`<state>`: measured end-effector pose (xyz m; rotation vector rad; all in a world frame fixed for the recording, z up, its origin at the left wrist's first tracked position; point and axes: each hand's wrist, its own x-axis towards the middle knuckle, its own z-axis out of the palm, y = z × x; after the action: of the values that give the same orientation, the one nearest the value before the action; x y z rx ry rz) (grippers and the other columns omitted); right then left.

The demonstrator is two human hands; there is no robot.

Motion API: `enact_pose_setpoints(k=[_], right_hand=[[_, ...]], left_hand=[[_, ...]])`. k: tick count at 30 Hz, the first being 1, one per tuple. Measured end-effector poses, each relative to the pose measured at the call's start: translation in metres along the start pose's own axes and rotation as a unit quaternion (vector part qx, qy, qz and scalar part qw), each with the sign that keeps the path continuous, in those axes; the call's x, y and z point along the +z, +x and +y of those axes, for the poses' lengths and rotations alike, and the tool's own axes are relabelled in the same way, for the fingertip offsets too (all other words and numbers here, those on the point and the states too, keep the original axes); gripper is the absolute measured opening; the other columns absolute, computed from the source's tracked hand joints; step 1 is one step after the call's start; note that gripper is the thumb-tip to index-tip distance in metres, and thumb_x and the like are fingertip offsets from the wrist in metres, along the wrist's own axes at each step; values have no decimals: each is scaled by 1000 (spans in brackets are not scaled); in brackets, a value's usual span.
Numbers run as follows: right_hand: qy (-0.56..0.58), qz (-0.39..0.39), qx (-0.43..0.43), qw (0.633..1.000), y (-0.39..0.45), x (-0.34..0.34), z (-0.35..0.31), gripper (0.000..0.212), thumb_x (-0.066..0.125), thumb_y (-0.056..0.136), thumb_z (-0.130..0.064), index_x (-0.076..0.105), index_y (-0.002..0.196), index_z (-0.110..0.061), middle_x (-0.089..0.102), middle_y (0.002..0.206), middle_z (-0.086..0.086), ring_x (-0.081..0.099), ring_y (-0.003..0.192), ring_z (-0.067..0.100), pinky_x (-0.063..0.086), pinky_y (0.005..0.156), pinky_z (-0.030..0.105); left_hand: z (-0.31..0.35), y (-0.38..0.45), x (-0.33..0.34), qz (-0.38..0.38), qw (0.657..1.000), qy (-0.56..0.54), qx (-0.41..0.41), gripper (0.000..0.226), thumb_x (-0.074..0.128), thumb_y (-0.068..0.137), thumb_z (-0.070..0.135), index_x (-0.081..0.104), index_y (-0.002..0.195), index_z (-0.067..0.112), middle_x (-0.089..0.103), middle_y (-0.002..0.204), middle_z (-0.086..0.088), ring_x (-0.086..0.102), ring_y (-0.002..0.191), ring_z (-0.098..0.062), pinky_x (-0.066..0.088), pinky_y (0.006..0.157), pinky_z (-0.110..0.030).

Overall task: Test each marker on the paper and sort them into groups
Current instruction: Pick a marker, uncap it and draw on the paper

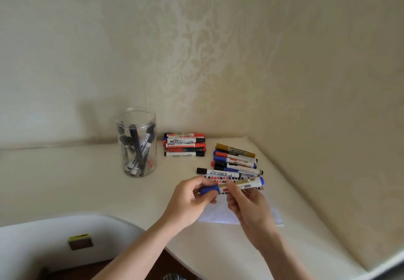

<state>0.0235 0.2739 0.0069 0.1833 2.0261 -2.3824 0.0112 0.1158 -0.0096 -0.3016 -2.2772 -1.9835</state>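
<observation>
We hold the blue marker (pixel 237 185) level above the paper (pixel 220 213), left hand (pixel 192 199) pinching its cap, right hand (pixel 244 201) curled round the barrel. It looks light, stiff and smooth, so we should grip firmly near the cap joint.

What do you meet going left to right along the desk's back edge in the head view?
Clear jar of markers → stacked pile of markers → fanned row of markers.
</observation>
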Motion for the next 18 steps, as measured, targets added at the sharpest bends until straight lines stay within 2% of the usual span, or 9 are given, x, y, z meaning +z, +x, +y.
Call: enact_pose_setpoints(k=[2,4,9,11,14,16,18], right_hand=[[16,-12,24,1000,2,-2,-3,26,73,83,-27,68,87,-2,59,68,7,48,62,15,45,70,32],[15,-14,46,999,4,-7,-2,20,71,86,-22,69,84,-2,59,69,9,49,62,15,45,69,31],[-74,-67,72,992,9,-29,-8,37,75,75,-35,71,96,-5,68,75,10,58,65,16,49,63,26],[-113,-56,61,990,14,-43,-13,36,74,77,-39,72,99,-11,73,82,9,62,69,16,53,67,27],[-179,-23,9,983,28,-65,-14,25,75,80,-27,72,100,-12,74,79,8,65,66,16,55,66,27],[-235,-29,-14,972,39,-75,-11,18,74,84,-19,71,101,-13,75,78,3,67,65,13,55,64,25],[-279,14,-51,959,53,-86,-7,13,72,86,-22,71,99,-21,75,78,-6,69,67,6,53,65,22]], left_hand=[[-3,1,2,10,1000,7,18,17,70,86,0,72,99,10,73,92,0,73,76,-15,56,75,-22],[-7,3,2,-5,999,18,26,18,71,85,1,72,100,10,73,91,1,72,78,-14,56,77,-23],[-19,11,-2,-85,995,42,6,18,73,85,7,72,98,20,74,95,8,69,93,-10,55,85,-25],[-23,18,-4,-73,996,47,1,19,72,86,8,72,99,21,74,97,8,69,93,-9,54,83,-24],[-23,32,-10,-80,991,104,7,21,73,86,12,71,104,23,72,102,11,67,94,-3,54,85,-22],[-21,43,-12,-87,981,173,23,29,77,82,17,68,109,26,66,109,15,61,100,1,49,87,-14],[-22,57,-14,-45,973,226,31,43,80,78,22,63,117,28,60,117,15,56,106,1,44,92,-12]])
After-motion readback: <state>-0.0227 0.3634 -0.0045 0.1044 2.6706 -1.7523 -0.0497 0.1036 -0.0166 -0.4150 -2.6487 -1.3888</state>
